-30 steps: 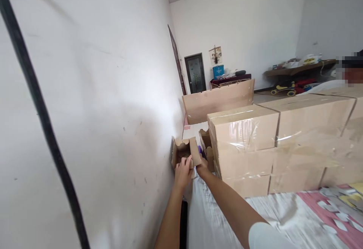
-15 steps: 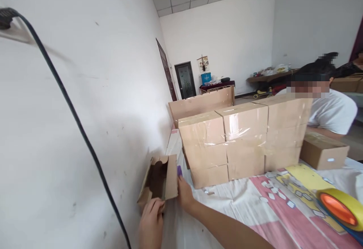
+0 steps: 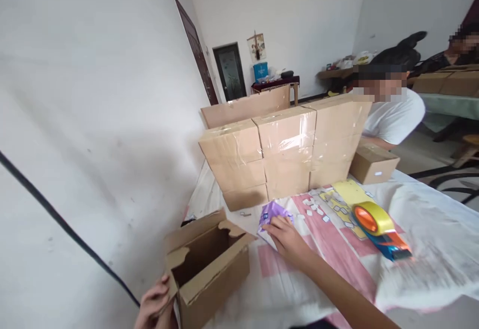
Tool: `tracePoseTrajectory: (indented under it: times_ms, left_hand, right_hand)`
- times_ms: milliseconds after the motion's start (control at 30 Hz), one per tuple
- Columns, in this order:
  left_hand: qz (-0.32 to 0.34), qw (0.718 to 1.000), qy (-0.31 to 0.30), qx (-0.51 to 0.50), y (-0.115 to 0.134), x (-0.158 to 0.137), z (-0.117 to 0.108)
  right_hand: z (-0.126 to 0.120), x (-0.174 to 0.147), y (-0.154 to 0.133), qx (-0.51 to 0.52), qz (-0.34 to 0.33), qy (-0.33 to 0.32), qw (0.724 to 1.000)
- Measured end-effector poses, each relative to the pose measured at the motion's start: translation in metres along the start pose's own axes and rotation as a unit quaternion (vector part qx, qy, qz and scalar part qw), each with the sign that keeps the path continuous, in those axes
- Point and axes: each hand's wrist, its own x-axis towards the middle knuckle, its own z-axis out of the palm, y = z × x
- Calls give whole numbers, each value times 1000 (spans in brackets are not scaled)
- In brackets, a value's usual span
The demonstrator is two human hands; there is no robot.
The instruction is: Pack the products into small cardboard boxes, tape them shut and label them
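Observation:
An open cardboard box [image 3: 215, 281] stands near the wall, its flaps up and its inside dark. My left hand [image 3: 154, 303] is closed on the box's near left corner, fingers bent over the flap. To the right of the box, my right hand [image 3: 286, 239] grips a purple plastic packet [image 3: 270, 214] just above the tablecloth. What the packet contains cannot be made out. Whether anything lies at the bottom of the box is hidden.
Taped cartons [image 3: 286, 154] are stacked in a wall behind my hands. A tape dispenser [image 3: 377, 226] with yellow tape lies on the patterned cloth [image 3: 277, 261]. A smaller carton [image 3: 374, 164] sits farther right, beside a person in white [image 3: 400, 114]. A black cable [image 3: 71, 234] hangs along the left wall.
The purple packet, mostly hidden behind the box before, is now out to the right in my right hand. The box appears nearer and turned. My view has shifted right and down.

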Motion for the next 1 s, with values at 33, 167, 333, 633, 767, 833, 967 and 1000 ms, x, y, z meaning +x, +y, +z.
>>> tracePoseTrajectory:
  times_ms: [33, 167, 333, 633, 767, 833, 967, 1000]
  left_hand:
    - [-51, 998, -8, -40, -2, 1, 9]
    - [-159, 976, -14, -145, -22, 2, 36]
    - [-245, 957, -16, -156, -52, -17, 44]
    - [-278, 933, -213, -84, -53, 23, -10]
    - [-140, 877, -436, 145, -7, 50, -4]
    - [-67, 830, -462, 305, 17, 53, 12]
    - [23, 721, -464, 513, 45, 49, 41]
    - [34, 699, -465, 542, 47, 49, 45]
  right_hand:
    - [-5, -3, 1, -52, 25, -38, 998]
    - [-8, -3, 6, -100, 65, -191, 974]
    - [-20, -7, 35, -92, -29, -304, 948]
    - [-42, -1, 64, -166, -51, -325, 930]
    - [-88, 21, 58, -144, 64, -243, 957]
    - [-107, 31, 41, -147, 86, -171, 970]
    - [-113, 51, -15, -103, 73, -38, 991]
    - [-110, 56, -29, -77, 64, -21, 995]
